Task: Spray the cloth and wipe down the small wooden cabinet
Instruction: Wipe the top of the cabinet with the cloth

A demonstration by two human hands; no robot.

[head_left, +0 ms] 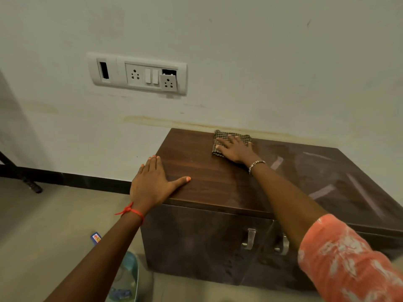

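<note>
At the cabinet's [218, 188] back edge, my right hand [236, 149] presses the cloth [244, 137] flat, fingers spread straight. My left hand [152, 184] rests on the cabinet's front left corner, fingers straight, holding nothing. The bottle [126, 277] stands left of the cabinet.

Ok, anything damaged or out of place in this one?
Yes: on the white wall switch plate, the right-hand socket module hangs low and crooked, leaving a dark gap above it, and the leftmost slot is an empty hole.

We see the small wooden cabinet [218, 188] right of centre standing on the floor [43, 225], a checked cloth [220, 134] on its top's far edge, and a clear bottle [126, 277] at lower left.
</note>
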